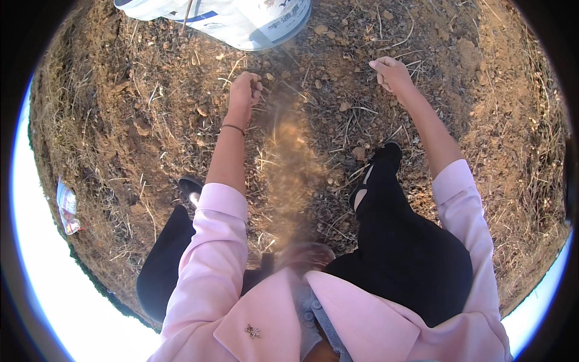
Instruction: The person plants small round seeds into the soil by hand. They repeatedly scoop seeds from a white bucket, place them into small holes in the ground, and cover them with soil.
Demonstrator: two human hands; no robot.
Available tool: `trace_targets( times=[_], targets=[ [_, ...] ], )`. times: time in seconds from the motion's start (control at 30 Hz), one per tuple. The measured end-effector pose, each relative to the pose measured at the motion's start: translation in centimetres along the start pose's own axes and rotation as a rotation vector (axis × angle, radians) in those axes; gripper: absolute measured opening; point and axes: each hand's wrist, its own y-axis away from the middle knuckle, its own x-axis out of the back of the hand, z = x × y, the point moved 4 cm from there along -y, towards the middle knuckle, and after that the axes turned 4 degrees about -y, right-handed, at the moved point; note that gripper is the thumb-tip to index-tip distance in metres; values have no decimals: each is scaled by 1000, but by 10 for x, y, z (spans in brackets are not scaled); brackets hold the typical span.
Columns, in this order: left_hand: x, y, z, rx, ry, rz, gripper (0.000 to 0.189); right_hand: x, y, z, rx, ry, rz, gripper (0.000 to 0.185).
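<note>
My left hand [246, 90], a dark band on its wrist, is held over the dry soil with its fingers curled; whether something small is in them cannot be told. My right hand [390, 74] is up and to the right, thumb and fingers bent, and its grip is likewise unclear. Ahead of my left hand stands a white plastic bucket [280, 22] with printed writing, a thin stick [186, 17] in front of its side. Brown soil [334, 104] with dry stalks and small clods lies under both hands. A blurred streak runs down the middle of the view.
My feet in dark shoes [191, 186] are set apart on the soil. A white printed sack or bag [67, 206] lies at the far left. Dry grass [543, 149] borders the right side. A reddish-brown rounded thing [312, 255] shows blurred between my legs.
</note>
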Motion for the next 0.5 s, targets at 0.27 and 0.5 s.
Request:
trace_targets(
  times=[0.27,0.5],
  targets=[
    [-6,3,0,-27,518,11,19,-38,-31,-45,925,878,338,32],
    [-14,-19,-6,-276,-999,302,35,-49,-44,-35,459,879,-115,32]
  ],
)
